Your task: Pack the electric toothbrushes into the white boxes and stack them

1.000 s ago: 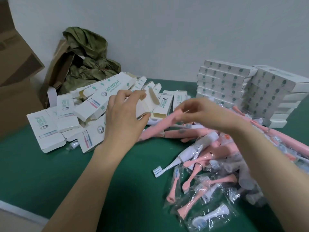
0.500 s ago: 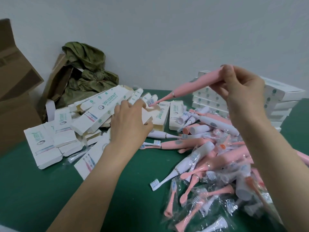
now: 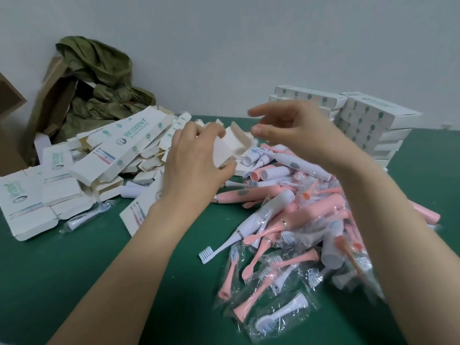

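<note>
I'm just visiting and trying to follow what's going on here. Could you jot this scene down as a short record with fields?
table: green
left hand: grips an open box, flaps up
right hand: raised beside the box, fingers loose, nothing visible in it
toothbrushes: pink and white, heaped on the right
brush heads: in clear bags, at the heap's near edge
empty boxes: piled on the left
stack: closed boxes, back right
cloth: green, crumpled, back left by cardboard

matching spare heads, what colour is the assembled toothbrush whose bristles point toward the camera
The toothbrush is white, with bluish bristles; it shows in the head view.
</note>
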{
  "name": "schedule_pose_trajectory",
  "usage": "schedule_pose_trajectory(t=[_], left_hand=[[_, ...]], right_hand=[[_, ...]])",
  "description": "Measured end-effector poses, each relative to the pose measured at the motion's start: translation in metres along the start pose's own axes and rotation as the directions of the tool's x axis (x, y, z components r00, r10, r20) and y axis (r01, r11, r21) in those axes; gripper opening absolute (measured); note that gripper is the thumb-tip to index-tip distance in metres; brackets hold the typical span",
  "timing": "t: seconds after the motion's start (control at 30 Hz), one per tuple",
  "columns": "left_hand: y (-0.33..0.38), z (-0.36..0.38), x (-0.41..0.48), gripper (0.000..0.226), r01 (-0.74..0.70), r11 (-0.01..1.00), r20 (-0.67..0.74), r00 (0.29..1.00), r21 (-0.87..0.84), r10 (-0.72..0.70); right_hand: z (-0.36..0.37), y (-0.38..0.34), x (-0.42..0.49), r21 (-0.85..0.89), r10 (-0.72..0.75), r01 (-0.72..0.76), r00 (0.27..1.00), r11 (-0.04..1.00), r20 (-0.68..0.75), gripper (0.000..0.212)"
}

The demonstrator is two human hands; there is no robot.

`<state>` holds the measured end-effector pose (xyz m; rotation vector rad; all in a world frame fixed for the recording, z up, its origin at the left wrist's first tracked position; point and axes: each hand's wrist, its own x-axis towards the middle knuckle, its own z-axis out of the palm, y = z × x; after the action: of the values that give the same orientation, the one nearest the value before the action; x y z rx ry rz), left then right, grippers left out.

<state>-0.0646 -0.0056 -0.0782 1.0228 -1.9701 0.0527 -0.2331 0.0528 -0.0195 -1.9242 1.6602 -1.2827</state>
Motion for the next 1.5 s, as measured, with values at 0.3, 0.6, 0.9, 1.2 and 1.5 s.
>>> schedule_pose_trajectory(t=[0.3,0.6,0.9,1.2,1.5], left_hand=[[-0.015,0.009,-0.008,0.04,0.043,0.999,0.04,0.998,0.002,-0.043],[-0.008,0.014,-0.013,0.045,0.013,1.0,0.054,0.998,0.024,-0.014],[0.001,0.012,-0.017,0.055,-0.025,0.999,0.002,1.0,-0.036,0.025],[0.001,0.007,-0.018,0.06,0.025,0.99,-0.023,0.999,-0.14,-0.028],[0.005,0.003,-0.021,0.064,0.007,0.983,0.015,1.0,-0.185,-0.004]], right_hand=[[-0.048,0.056,-0.024,-0.688,0.431,-0.05,0.812,0.724,0.395,0.043],[-0.04,0.061,-0.018,-0.39,0.174,-0.047,0.938,0.92,0.298,0.022],[0.017,-0.007,-0.017,0.314,0.051,-0.143,0.958,0.939,0.284,0.027],[0.028,0.0,-0.005,0.087,0.179,-0.182,0.983,0.979,0.04,0.021],[0.022,-0.013,-0.006,-0.052,0.19,-0.182,0.949,0.982,0.25,0.018]])
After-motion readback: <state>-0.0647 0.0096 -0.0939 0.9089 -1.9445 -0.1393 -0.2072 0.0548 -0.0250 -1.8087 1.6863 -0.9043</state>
